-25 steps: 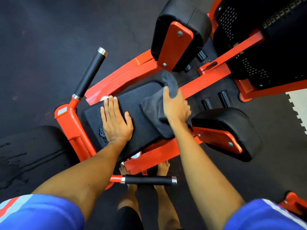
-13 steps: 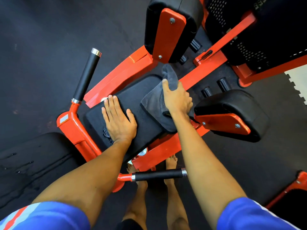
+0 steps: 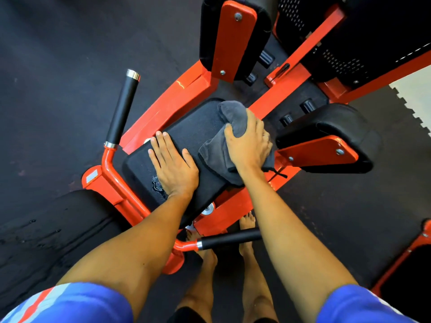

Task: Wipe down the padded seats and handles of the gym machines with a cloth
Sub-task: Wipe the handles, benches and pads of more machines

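While the person leaned over the machine, the head camera looked straight down on a black padded seat (image 3: 200,129) set in an orange frame (image 3: 177,99). The left hand (image 3: 173,169) lay flat on the near half of that seat, fingers straight and close together, thumb spread, holding nothing. The right hand (image 3: 250,142) pressed a grey cloth (image 3: 215,155) onto the seat's far right corner, its fingers and thumb curled round the bunched fabric. One fold poked out beyond the fingertips, and the rest spread under the palm toward the seat's edge. Two black foam handles flanked the seat: a far handle (image 3: 122,108) stood off to the left, and a near handle (image 3: 229,238) ran crosswise below the forearms, above the person's bare feet (image 3: 247,222). Two black knee pads, one ahead (image 3: 205,38) and one to the right (image 3: 326,122), sat beyond the cloth on orange brackets.
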The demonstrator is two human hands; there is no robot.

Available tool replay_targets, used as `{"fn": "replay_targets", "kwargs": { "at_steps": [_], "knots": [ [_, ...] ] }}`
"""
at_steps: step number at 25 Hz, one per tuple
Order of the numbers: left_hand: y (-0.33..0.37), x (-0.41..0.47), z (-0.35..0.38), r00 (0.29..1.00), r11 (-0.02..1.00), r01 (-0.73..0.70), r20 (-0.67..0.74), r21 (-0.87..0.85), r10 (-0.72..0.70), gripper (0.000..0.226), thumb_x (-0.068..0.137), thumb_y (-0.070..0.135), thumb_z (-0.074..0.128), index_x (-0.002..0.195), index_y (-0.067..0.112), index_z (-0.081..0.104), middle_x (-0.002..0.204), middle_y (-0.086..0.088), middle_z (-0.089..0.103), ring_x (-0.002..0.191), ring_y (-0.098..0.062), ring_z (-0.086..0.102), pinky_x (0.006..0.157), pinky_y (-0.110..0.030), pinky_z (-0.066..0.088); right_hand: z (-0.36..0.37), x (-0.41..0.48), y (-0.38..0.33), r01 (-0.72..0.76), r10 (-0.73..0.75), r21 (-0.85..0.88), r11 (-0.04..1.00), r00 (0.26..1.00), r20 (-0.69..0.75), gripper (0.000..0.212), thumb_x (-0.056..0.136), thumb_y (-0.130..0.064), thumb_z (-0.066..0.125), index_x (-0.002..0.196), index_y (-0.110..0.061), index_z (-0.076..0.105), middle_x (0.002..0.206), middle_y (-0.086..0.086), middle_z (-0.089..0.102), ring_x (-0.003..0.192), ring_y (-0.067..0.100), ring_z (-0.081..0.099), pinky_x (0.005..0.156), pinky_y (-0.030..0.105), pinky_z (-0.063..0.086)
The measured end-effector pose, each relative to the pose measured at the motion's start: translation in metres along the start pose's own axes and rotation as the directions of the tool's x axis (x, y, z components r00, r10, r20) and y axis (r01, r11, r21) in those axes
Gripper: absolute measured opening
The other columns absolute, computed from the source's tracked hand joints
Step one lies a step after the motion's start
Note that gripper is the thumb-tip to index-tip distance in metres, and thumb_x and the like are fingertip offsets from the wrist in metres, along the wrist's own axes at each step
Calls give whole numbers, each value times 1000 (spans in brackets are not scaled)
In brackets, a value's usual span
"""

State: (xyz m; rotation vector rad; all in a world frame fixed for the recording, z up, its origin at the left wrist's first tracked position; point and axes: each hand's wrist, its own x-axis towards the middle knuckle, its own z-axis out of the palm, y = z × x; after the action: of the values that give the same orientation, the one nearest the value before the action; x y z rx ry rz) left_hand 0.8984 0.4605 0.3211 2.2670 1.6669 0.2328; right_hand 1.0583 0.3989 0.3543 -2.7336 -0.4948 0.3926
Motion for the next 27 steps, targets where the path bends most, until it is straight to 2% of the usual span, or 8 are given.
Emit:
{"fn": "replay_targets", "kwargs": {
  "at_steps": [4,9,15,18,19,22,25,27],
  "knots": [
    [-1,-1,1,994,993,-109,26,36,108,65,101,27,29,161,6,19,170,-10,15,158,-24,9,128,-49,4,17,-57,4,-27,55,152,988,981,-184,81,83,-53,54,158,-26,38,167,8,30,147,40,34,119,56,31],
    [-4,0,4,991,989,-135,18,62,134,64,100,27,28,160,6,22,169,-11,18,157,-25,14,128,-50,10,30,-113,14,-152,193,545,825,981,-18,81,89,-43,59,162,-35,23,173,7,6,158,31,16,122,54,30],
    [-3,0,3,989,988,-144,40,54,142,65,101,29,25,162,7,16,170,-10,11,158,-24,8,128,-48,3,15,-78,8,-228,311,606,762,950,-33,73,98,-33,63,161,-41,27,172,6,14,155,29,21,122,46,32],
    [-15,1,2,978,976,-204,55,73,200,63,103,31,27,161,6,20,169,-12,16,157,-26,13,127,-52,10,26,-136,1,-187,287,650,736,957,-49,73,99,-25,65,162,-30,28,171,11,17,154,26,22,114,7,15],
    [-24,-1,1,968,967,-247,66,69,242,63,104,33,28,161,8,21,169,-12,17,157,-26,14,127,-52,10,32,-156,0,-195,275,664,722,961,-17,73,100,-23,65,163,-27,26,170,12,19,154,25,22,112,2,13],
    [-57,-13,-7,942,940,-330,96,91,321,62,106,41,27,163,16,19,170,-9,14,158,-26,10,127,-52,5,40,-186,1,-233,249,684,691,965,76,76,101,-22,64,164,-26,23,170,10,21,154,23,24,119,10,20],
    [-65,-16,-11,944,941,-323,99,96,314,62,107,43,27,163,19,19,170,-8,13,158,-26,9,127,-54,7,29,-158,-1,-225,254,682,696,965,59,74,102,-20,63,164,-27,23,170,12,16,152,23,22,103,-5,11],
    [-63,-17,-11,948,947,-311,98,81,303,61,107,41,29,163,20,18,171,-7,12,158,-26,7,127,-52,6,19,-129,-4,-239,305,660,712,952,16,74,102,-23,62,164,-33,22,172,10,11,154,26,20,110,13,20]
  ]
}}
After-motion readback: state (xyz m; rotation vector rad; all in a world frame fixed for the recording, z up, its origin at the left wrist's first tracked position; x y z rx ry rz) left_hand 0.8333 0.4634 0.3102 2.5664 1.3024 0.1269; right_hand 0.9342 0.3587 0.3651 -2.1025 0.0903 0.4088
